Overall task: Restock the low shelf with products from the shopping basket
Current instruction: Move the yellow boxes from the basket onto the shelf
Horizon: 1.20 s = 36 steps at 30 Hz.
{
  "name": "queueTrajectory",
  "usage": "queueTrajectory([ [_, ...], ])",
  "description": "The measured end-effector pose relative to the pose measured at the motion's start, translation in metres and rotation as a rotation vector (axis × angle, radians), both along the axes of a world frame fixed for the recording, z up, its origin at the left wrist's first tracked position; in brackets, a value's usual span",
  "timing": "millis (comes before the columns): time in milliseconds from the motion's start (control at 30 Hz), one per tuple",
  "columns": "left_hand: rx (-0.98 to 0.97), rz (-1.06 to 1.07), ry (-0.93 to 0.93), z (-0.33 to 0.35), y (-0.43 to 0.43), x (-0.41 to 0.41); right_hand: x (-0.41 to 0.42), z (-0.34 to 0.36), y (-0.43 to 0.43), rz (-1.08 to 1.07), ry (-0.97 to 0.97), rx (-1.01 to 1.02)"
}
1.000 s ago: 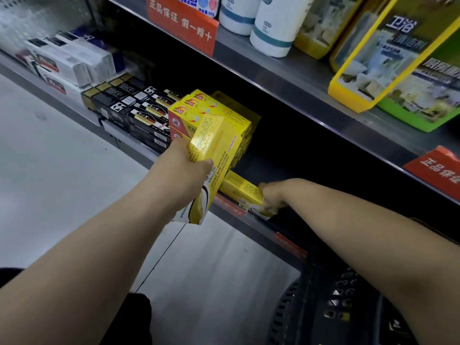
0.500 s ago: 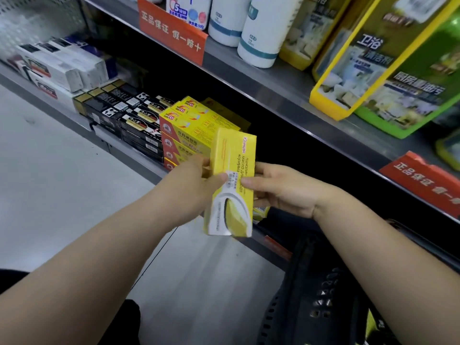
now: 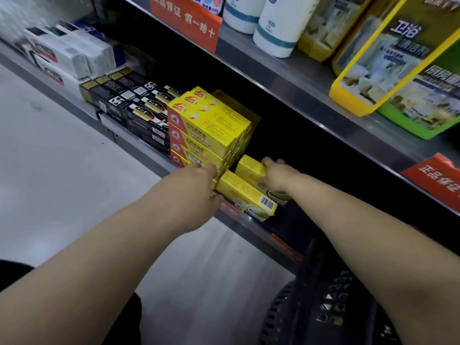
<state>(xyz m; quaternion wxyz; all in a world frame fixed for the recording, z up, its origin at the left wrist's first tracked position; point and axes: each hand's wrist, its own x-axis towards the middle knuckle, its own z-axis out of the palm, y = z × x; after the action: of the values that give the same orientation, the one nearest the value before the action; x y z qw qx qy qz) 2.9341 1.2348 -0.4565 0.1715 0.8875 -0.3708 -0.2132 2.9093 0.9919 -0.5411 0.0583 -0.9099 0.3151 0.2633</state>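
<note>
Right hand (image 3: 276, 175) reaches into the low shelf (image 3: 151, 158) and grips a yellow box, the rear box (image 3: 249, 168), with fingers curled over its top and thumb against its near side. That box lies flat in the dark gap just right of a stack (image 3: 209, 125) of matching yellow boxes. Close against its near side lies a front box (image 3: 245, 194), barcode up, angled across the shelf with its near end at the lip. Left hand (image 3: 199, 181) meets the foot of the stack by the front box's left end; its fingers are hidden behind its own back, so whether it holds or only steadies cannot be told. To do this step well, the rear box likely wants sliding straight back until it sits square with the stack, not skewed. The front box then probably needs turning to match and pushing in clear of the lip. A light brace on the stack should keep the tall pile from tipping as boxes nudge it. Left of the stack sit black boxes (image 3: 139, 105), then white boxes (image 3: 64, 51). Above runs an upper shelf (image 3: 298, 78) with white bottles (image 3: 276, 26), yellow and green packs and a red tag (image 3: 186, 21). A dark basket (image 3: 323, 307) stands at lower right under the right forearm, its contents too dim to make out.
</note>
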Motion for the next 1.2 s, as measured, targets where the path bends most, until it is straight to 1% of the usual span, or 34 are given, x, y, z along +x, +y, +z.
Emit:
queueTrajectory([
  [100,0.002,-0.011,-0.004,-0.001,-0.001,0.001,0.002,-0.017,0.006,0.107,-0.007,0.081],
  [167,0.002,-0.023,-0.005,-0.001,-0.003,0.0,-0.001,-0.021,0.003,0.11,0.011,0.096],
  [233,-0.002,-0.033,-0.007,-0.001,-0.006,-0.001,-0.006,-0.023,-0.005,0.048,0.074,0.074],
  [300,-0.011,-0.039,-0.014,0.0,-0.008,-0.002,-0.014,-0.023,-0.012,0.009,0.188,0.048],
  [367,-0.014,-0.047,-0.015,0.0,-0.009,-0.003,-0.019,-0.023,-0.014,0.03,0.244,0.108],
  [433,-0.013,-0.05,-0.011,0.001,-0.009,-0.004,-0.022,-0.025,-0.013,0.037,0.205,0.208],
  [467,-0.012,-0.05,-0.01,0.002,-0.009,-0.005,-0.022,-0.024,-0.011,0.032,0.186,0.225],
  [533,-0.03,-0.048,-0.015,0.006,-0.01,-0.008,-0.022,-0.015,-0.009,0.024,0.168,0.186],
  [600,-0.063,-0.048,-0.02,0.012,-0.014,-0.014,-0.024,0.007,-0.007,0.019,0.107,0.124],
  [633,-0.083,-0.052,-0.017,0.015,-0.017,-0.018,-0.026,0.022,-0.005,0.007,0.044,0.131],
  [767,-0.198,-0.114,0.027,0.036,-0.028,-0.044,-0.063,0.093,0.01,-0.087,-0.292,0.334],
  [833,-0.287,-0.163,0.032,0.048,-0.033,-0.062,-0.1,0.121,0.02,-0.118,-0.424,0.413],
  [933,-0.433,-0.29,0.043,0.061,-0.044,-0.096,-0.168,0.152,0.031,-0.161,-0.557,0.459],
  [1033,-0.477,-0.436,0.076,0.063,-0.058,-0.135,-0.237,0.163,0.037,-0.284,-0.704,0.55],
  [1100,-0.456,-0.533,0.074,0.057,-0.067,-0.16,-0.279,0.156,0.041,-0.385,-0.741,0.571],
  [1200,-0.389,-0.677,0.074,0.048,-0.076,-0.193,-0.33,0.124,0.042,-0.531,-0.664,0.57],
])
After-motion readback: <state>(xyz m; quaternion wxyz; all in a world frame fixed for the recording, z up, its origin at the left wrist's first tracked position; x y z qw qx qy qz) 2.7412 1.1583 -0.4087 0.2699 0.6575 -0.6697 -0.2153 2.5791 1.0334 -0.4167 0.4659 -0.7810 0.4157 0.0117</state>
